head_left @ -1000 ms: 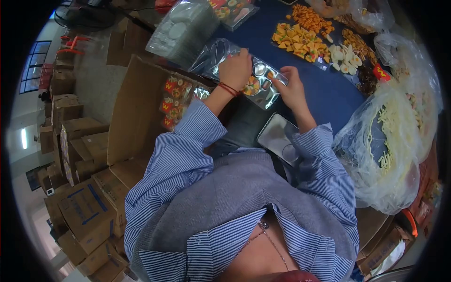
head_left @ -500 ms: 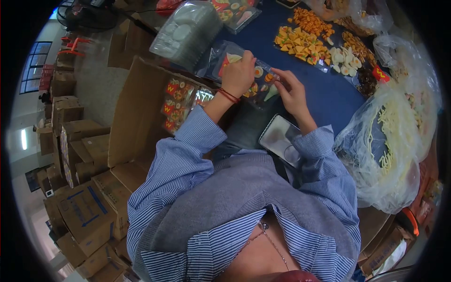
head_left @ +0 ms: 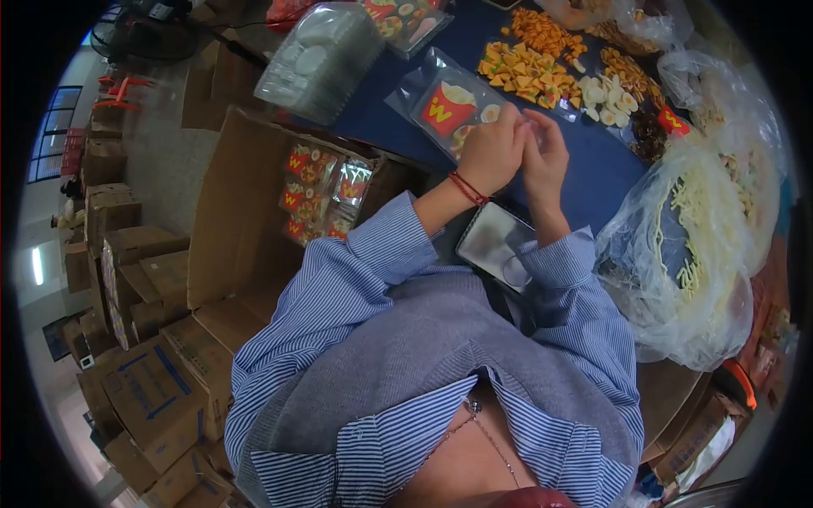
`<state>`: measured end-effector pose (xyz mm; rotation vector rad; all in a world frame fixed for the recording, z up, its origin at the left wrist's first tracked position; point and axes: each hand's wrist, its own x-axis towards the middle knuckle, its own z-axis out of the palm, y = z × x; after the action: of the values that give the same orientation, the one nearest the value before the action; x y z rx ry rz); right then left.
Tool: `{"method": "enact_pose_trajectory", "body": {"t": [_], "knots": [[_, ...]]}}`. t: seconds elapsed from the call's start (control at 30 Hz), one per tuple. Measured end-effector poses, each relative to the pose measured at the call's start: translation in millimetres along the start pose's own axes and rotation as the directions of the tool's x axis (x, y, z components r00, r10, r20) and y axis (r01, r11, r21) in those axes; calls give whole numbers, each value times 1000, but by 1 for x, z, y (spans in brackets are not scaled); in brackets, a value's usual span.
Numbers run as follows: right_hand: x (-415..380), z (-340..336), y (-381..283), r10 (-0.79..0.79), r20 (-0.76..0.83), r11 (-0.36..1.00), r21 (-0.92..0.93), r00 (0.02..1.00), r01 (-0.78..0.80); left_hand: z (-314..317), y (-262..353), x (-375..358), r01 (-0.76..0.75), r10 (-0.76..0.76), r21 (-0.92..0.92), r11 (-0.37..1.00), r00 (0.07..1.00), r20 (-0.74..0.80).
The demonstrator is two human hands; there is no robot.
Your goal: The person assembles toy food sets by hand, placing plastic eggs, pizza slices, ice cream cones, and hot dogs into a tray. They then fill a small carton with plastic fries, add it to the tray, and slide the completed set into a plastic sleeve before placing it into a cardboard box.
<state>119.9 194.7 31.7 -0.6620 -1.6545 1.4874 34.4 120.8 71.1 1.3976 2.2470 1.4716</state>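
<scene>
A clear plastic pack (head_left: 440,108) lies slanted on the blue table, showing a red fries carton with a yellow W and small toy food pieces. My left hand (head_left: 491,154) lies over its right part with the fingers closed at that end, hiding much of the contents. Against it, my right hand (head_left: 546,161) has its fingers bent and pinched at the same end of the pack. The fingertips of both hands meet there, and the exact grip is partly hidden. Below them, a pale rectangular tray (head_left: 495,241) rests by my lap.
Stacked clear plastic trays (head_left: 318,63) stand at the back left. An open cardboard box (head_left: 222,203) on the left contains finished-looking packs (head_left: 309,190). Piles of orange toy pieces (head_left: 529,74) and white egg-like pieces (head_left: 605,97) lie behind my hands. Plastic bags (head_left: 669,296) crowd the right.
My left hand has moved right along the pack and now meets my right hand at its right end. The red fries carton has come into view. The whole view has shifted slightly.
</scene>
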Motion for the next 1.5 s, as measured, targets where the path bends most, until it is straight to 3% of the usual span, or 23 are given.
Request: {"method": "enact_pose_trajectory", "body": {"t": [0.07, 0.1, 0.17, 0.33, 0.4, 0.47, 0.5, 0.53, 0.57, 0.6, 0.77, 0.8, 0.83, 0.87, 0.9, 0.97, 1.03, 1.1, 1.17, 1.2, 1.23, 1.33, 1.5], "knots": [[-6, 6, -3, 56, 32, 942, 330, 998, -63, -3, -2, 1, -6, 6, -16, 1000, 1000, -28], [-9, 6, 3, 54, 34, 942, 331, 998, -62, -5, -3, 1, -8, 6, -31, 999, 998, -60], [-20, 8, 22, -83, 47, 996, -8, 995, 83, -8, 2, 0, -49, 42, -96, 994, 996, -74], [-10, 18, 17, -249, 154, 956, -122, 956, 269, -15, 15, -26, -259, 253, -222, 940, 966, -55], [-3, 18, -1, -353, 262, 828, -359, 898, 430, -35, 6, -51, 47, 10, -458, 888, 993, 120], [3, 19, -18, -384, 324, 731, -466, 864, 499, -36, -15, -78, 43, -85, -627, 778, 996, -38], [6, 22, -25, -365, 525, 581, -518, 769, 628, -36, -33, -93, 142, -204, -574, 807, 978, -44], [6, 25, -26, -295, 701, 419, -517, 650, 747, -37, -46, -102, 148, -208, -574, 806, 977, -40], [7, 30, -15, -342, 754, 347, -454, 561, 821, -37, -59, -112, 369, -435, -660, 655, 898, 71], [6, 36, -5, -336, 760, 349, -448, 556, 823, -36, -71, -118, 545, -617, -710, 445, 762, 198], [3, 67, 20, -349, 872, 234, -275, 345, 932, -41, -85, -123, 596, -697, -734, 325, 676, 240], [5, 71, 19, -346, 874, 236, -270, 340, 934, -43, -89, -127, 621, -674, -685, 381, 694, 254], [7, 74, 19, -344, 842, 272, -333, 415, 903, -44, -92, -130, 642, -650, -631, 435, 709, 273], [8, 76, 19, -336, 806, 309, -394, 487, 866, -45, -97, -133, 645, -655, -633, 428, 704, 275], [8, 78, 21, -328, 811, 313, -390, 484, 866, -47, -98, -132, 649, -639, -648, 400, 704, 311], [10, 79, 26, -275, 772, 472, -410, 573, 780, -51, -100, -130, 653, -631, -668, 358, 696, 343], [16, 76, 28, -303, 773, 560, -330, 558, 760, -58, -100, -122, 744, -670, -592, 310, 613, 419], [18, 62, 24, -331, 760, 638, -257, 560, 726, -64, -98, -117, 737, -685, -572, 361, 626, 373], [14, 45, 16, -373, 598, 731, -281, 710, 621, -68, -105, -118, 689, -657, -553, 469, 691, 304], [3, 39, 13, -304, 563, 748, -358, 768, 558, -71, -107, -118, 693, -659, -554, 462, 686, 309], [-8, 38, 10, -297, 564, 749, -363, 770, 555, -75, -106, -117, 689, -649, -536, 488, 697, 304], [-39, 58, 3, -316, 771, 649, -251, 554, 719, -76, -97, -115, 688, -660, -538, 486, 693, 290], [-48, 78, 8, -348, 789, 566, -254, 506, 785, -85, -103, -118, 717, -686, -567, 406, 649, 329]]}}
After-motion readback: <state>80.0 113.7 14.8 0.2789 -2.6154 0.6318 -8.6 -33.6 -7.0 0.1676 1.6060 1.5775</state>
